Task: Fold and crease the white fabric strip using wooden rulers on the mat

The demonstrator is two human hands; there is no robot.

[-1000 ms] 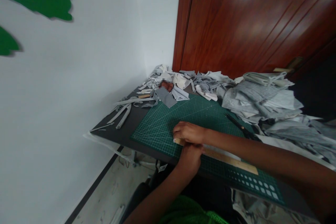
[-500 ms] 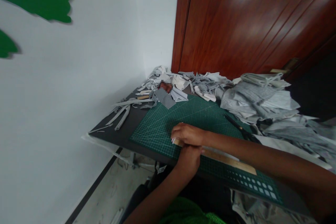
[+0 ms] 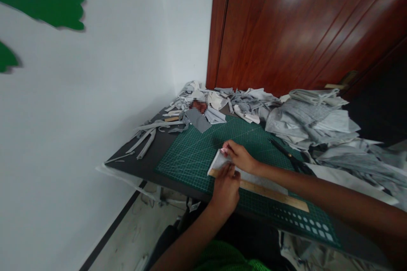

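A light grey cloth (image 3: 221, 160) with a pale left edge lies on the green cutting mat (image 3: 187, 156). Along its near side runs a wooden ruler (image 3: 273, 192), stretching to the right. My left hand (image 3: 226, 190) is bent over the ruler's left part, its fingers pressed down on the wood and the cloth's edge. Beyond it, my right hand (image 3: 241, 157) pinches a small pinkish-white piece (image 3: 224, 151) at the cloth's far left corner; whether this is a separate thing or part of the cloth, I cannot tell. My right forearm passes over the cloth's right end.
Black scissors (image 3: 294, 161) lie at the mat's right side. Stacked grey cloth (image 3: 314, 120) stands behind them. Scraps (image 3: 254, 101) line the back by the wooden door (image 3: 286, 29); narrow strips (image 3: 148, 144) lie at the left table edge. A white wall (image 3: 127, 51) borders the left.
My right hand has moved away from the ruler's left end, rightward and toward the cloth's far corner, uncovering the cloth. My left hand has shifted slightly left along the ruler.
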